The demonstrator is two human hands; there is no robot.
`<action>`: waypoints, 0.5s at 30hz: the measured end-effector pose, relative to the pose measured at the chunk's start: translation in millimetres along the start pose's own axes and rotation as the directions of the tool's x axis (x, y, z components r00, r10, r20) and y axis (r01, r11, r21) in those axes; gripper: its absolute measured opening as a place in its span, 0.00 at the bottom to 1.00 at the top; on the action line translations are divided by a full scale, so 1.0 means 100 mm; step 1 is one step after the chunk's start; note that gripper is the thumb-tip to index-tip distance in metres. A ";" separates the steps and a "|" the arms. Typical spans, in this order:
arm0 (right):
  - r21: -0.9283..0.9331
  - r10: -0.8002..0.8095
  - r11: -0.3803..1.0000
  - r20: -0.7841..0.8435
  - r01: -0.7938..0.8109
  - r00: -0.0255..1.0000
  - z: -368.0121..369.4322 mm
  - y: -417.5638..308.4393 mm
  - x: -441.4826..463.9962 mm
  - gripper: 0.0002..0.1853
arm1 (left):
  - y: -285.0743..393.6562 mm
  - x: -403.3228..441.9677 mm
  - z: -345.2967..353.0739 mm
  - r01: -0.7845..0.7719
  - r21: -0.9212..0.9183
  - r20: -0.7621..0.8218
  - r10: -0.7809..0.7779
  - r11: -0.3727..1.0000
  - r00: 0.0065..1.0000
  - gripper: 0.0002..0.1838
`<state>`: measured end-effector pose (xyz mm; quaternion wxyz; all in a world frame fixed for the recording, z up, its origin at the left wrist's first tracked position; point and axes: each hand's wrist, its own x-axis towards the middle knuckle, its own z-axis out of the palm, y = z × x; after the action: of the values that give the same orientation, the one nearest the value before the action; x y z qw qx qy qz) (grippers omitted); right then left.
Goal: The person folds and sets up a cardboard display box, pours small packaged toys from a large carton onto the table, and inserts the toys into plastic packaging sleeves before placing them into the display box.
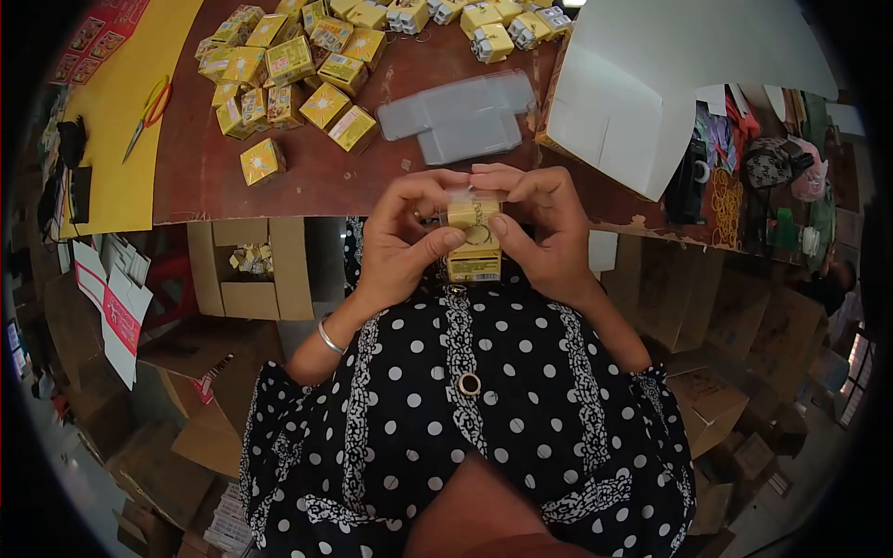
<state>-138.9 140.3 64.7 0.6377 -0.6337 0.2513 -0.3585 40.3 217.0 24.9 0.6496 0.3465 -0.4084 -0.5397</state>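
Close to my body, at the table's front edge, my left hand (405,232) and my right hand (549,228) hold a small yellow box (474,268) from its two sides. Printed text and a barcode show on its lower face. At its upper part is a yellow piece (462,216) with a metal ring lying on it, both thumbs pressing beside the ring. Something clear, like thin plastic, shows between my fingertips at the top. My fingers are curled and closed; they partly hide how the yellow piece and box join.
Several yellow boxes (290,59) lie heaped at the back left, one box (262,162) apart. Yellow-and-white pieces (491,43) lie behind a clear plastic tray (456,116). Orange-handled scissors (149,116) rest left, a white open carton (609,102) right. Below left stands a cardboard box (296,265).
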 end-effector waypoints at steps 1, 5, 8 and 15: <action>0.002 0.003 1.000 -0.001 -0.003 1.000 0.01 -0.03 0.00 0.11 | -0.01 0.00 0.03 0.005 -0.133 -0.083 -0.016 0.991 0.996 0.22; -0.052 -0.035 0.998 0.061 0.038 0.998 -0.10 -0.03 0.08 0.10 | 0.06 0.05 0.07 0.080 -0.172 -0.120 -0.101 0.982 0.988 0.19; -0.163 -0.078 0.981 0.185 0.109 0.980 -0.25 0.03 0.17 0.10 | 0.02 0.06 0.00 -0.001 0.028 -0.009 0.001 1.000 1.000 0.18; -0.217 0.083 0.975 0.122 -0.055 0.989 -0.18 -0.14 0.29 0.10 | 0.14 0.13 0.05 0.009 0.103 -0.027 -0.006 0.995 1.000 0.20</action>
<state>-136.4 107.4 81.0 0.5933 -0.7114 0.2678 -0.2650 42.4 207.1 41.2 0.6343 0.3883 -0.4257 -0.5154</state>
